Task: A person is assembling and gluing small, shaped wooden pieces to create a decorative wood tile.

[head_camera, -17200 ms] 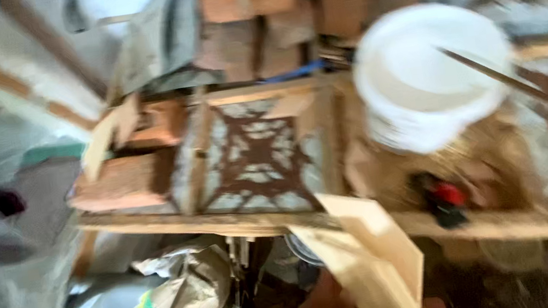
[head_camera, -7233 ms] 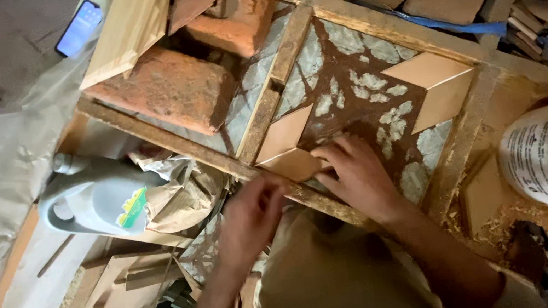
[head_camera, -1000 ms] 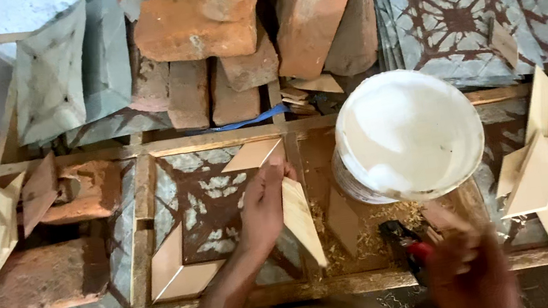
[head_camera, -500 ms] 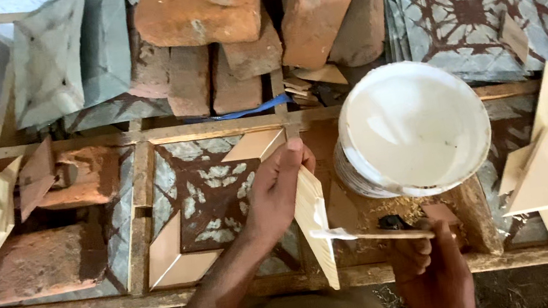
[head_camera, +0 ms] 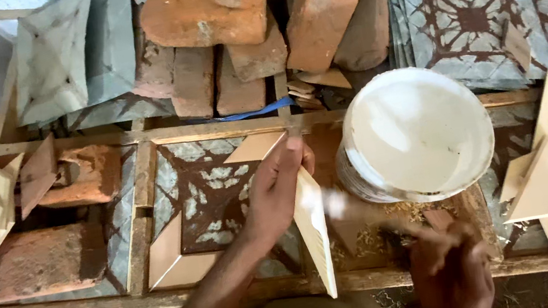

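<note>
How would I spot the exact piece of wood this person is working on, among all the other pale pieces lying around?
Start at the big white bucket in the middle of the bench. Just left of it, the left hand holds a pale wooden piece up on its edge, while the right hand works beside it. Unlike the other pale pieces, which lie flat, this one stands upright in a hand.

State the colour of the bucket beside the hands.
White; the bucket and what fills it, seen from above in the head view.
</note>
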